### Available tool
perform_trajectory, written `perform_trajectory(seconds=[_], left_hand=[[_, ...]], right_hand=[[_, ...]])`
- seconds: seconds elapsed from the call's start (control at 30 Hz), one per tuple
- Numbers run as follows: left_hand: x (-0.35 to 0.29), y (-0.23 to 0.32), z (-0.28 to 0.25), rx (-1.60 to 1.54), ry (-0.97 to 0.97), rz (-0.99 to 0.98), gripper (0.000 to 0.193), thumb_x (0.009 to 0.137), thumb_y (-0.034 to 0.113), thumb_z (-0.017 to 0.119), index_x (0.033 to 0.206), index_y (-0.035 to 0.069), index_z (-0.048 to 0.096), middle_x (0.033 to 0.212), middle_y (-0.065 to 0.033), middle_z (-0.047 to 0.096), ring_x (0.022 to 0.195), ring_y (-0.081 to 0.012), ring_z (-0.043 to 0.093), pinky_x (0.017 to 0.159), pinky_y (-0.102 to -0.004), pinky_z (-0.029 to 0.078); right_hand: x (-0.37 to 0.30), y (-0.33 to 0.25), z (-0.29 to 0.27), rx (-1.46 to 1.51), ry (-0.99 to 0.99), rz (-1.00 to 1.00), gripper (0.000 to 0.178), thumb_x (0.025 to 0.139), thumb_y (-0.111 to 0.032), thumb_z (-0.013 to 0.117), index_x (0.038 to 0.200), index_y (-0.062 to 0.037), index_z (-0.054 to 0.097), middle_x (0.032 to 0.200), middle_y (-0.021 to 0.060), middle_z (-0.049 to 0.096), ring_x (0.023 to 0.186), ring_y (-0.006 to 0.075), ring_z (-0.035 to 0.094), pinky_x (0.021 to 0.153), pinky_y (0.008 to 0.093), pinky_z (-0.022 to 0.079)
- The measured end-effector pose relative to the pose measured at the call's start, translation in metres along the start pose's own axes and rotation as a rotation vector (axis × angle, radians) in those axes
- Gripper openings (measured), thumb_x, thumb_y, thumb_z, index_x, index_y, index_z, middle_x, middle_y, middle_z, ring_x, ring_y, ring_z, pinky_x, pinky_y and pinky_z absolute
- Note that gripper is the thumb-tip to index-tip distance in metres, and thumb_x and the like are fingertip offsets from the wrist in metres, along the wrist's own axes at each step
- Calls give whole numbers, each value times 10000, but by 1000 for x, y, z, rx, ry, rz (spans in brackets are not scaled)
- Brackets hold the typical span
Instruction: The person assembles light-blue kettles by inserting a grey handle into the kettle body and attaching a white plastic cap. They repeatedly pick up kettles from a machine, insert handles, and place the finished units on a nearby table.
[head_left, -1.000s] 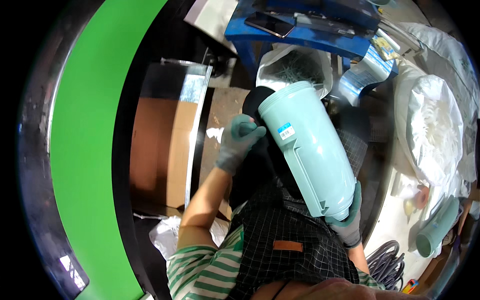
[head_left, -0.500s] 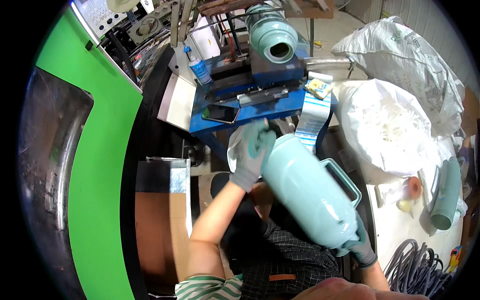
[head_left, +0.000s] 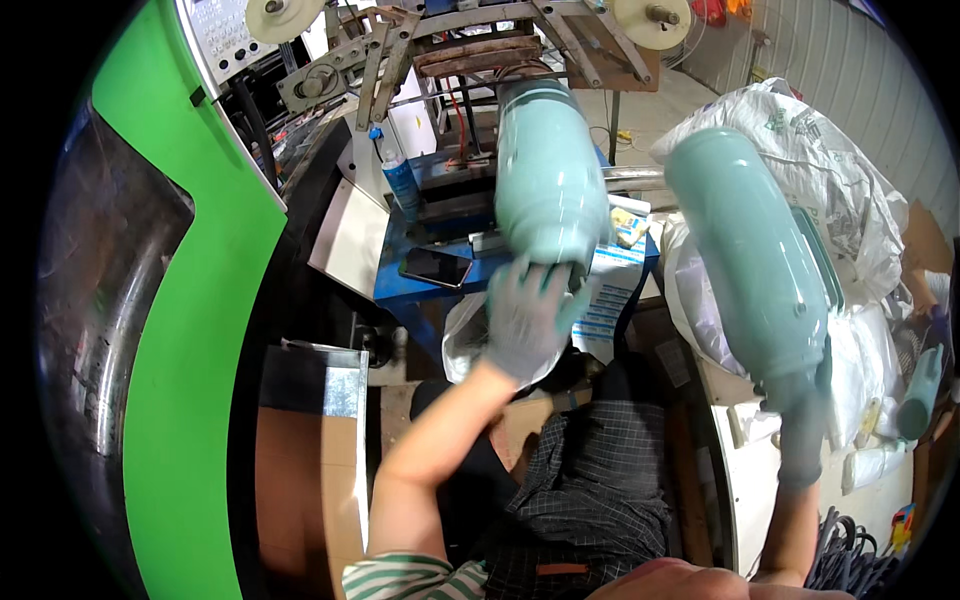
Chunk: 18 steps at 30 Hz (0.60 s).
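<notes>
My left hand (head_left: 528,318), in a grey and green work glove, is blurred at the narrow near end of a pale teal thermos casing (head_left: 550,165). Its fingers grip that end's rim. This casing lies lengthwise over the blue machine stand (head_left: 395,265), its far end reaching the metal frame. Out to the right, my gloved right hand (head_left: 800,420) is closed round the narrow end of a second teal thermos casing (head_left: 745,250). That casing is held up at a tilt in front of the white sacks, its handle on the right side.
A phone (head_left: 435,267) and a blue-labelled bottle (head_left: 399,180) are on the stand, near a printed label sheet (head_left: 612,300). White sacks (head_left: 860,210) stand at the right, above a white table (head_left: 745,500) and coiled dark cables (head_left: 850,555). A green machine panel (head_left: 190,400) rises left.
My right hand has swung its casing up and out to the right. My left hand has left that casing and taken hold of the one on the machine, which has come nearer to me.
</notes>
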<state>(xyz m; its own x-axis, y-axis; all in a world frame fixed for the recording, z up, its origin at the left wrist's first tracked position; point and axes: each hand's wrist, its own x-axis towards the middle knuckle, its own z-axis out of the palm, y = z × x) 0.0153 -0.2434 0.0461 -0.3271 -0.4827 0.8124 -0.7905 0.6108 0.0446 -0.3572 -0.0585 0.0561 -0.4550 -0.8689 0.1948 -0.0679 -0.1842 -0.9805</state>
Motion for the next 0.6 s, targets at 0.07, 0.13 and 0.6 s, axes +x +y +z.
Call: perform_trajectory(seconds=[0.07, 0.13, 0.6], left_hand=[[-58, 0, -37, 78, 118, 73, 190, 838, 248, 830, 1002, 169, 777, 1080, -60, 683, 1092, -336, 580, 891, -486, 472], [-93, 13, -68, 28, 216, 36, 206, 737, 154, 871, 879, 150, 722, 1004, -60, 679, 900, -327, 616, 818, -517, 478], [-206, 69, -113, -387, -129, -65, 372, 703, 360, 875, 966, 206, 661, 929, 24, 612, 862, -239, 566, 656, -432, 391]], right_hand=[[28, -12, 21, 70, -124, -17, 887, 951, -313, 631, 1693, -55, 221, 1517, 228, 510, 1208, 342, 685, 848, 421, 649], [55, -42, 46, 92, -203, 63, 858, 969, -301, 631, 1688, -63, 228, 1438, 232, 566, 1096, 323, 727, 753, 383, 649], [252, 2, 380, 698, -479, 460, 663, 972, -458, 765, 1498, -185, 467, 1372, 147, 562, 1150, 323, 648, 898, 501, 642]])
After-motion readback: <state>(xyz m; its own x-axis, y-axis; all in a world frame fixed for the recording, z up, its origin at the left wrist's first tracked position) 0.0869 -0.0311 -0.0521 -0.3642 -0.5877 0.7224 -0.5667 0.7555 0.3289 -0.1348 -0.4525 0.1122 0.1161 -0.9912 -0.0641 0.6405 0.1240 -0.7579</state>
